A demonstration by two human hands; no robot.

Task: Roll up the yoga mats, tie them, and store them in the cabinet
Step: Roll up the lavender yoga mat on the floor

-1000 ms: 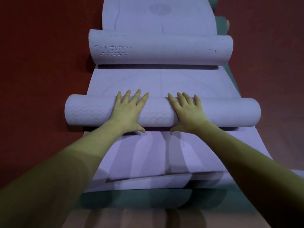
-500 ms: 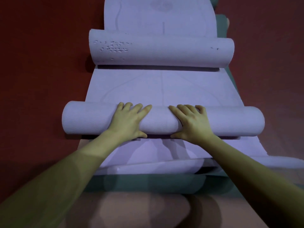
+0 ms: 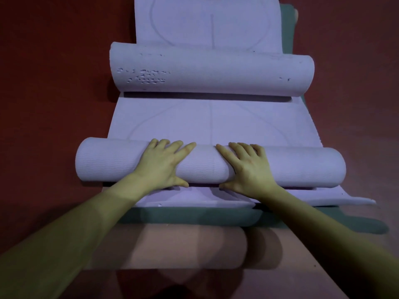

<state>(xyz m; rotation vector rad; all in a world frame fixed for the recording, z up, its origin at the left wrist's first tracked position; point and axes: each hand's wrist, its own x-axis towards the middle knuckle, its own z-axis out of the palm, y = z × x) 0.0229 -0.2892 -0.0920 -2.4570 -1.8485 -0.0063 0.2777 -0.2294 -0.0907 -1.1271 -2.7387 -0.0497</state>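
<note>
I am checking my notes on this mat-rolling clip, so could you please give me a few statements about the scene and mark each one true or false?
1. Both hands lie on the near roll. True: the left hand and the right hand rest on its middle, side by side.
2. The far roll is tied with a strap. False: no strap shows on it.
3. The floor is red. True.
4. The right hand holds a cord. False: it holds nothing and lies over the roll.
5. A flat stretch of lilac mat lies between the two rolls. True.
6. A cabinet stands beside the mats. False: none is in view.
</note>
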